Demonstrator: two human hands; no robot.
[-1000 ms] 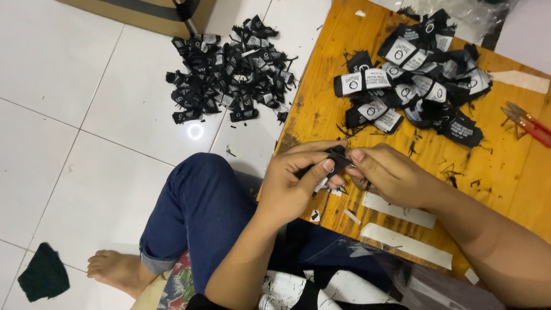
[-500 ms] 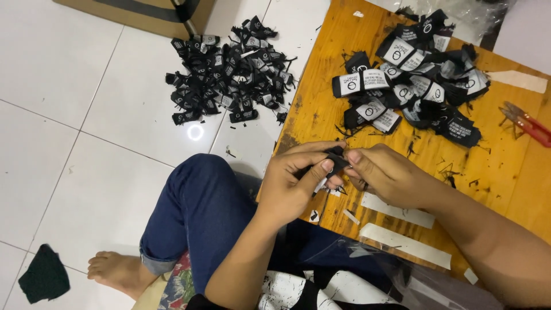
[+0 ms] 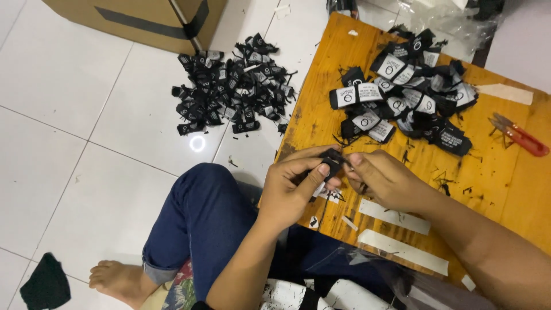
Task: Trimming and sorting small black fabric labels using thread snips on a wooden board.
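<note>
**A:** Label (image 3: 332, 158), small and black, sits pinched between both hands just above the near edge of the board (image 3: 505, 189). From my seat I read it as nearly weightless, soft and floppy, not slippery, not breakable.

**B:** Start big for me. What's around it?

**A:** I see the wooden board across the person's lap, a cardboard box (image 3: 143, 20) at the top, a heap of black labels on the floor tiles (image 3: 232, 86), and another pile on the board (image 3: 402, 97). Then white strips (image 3: 396, 215) and red snips (image 3: 519, 136), well apart from the hands.

**B:** And the grip?

**A:** My left hand (image 3: 290, 192) is closed on the label, thumb against forefinger; the right hand (image 3: 384, 178) nips its other end. I judge the ends the best hold, fingertips only, since the middle would buckle.
</note>
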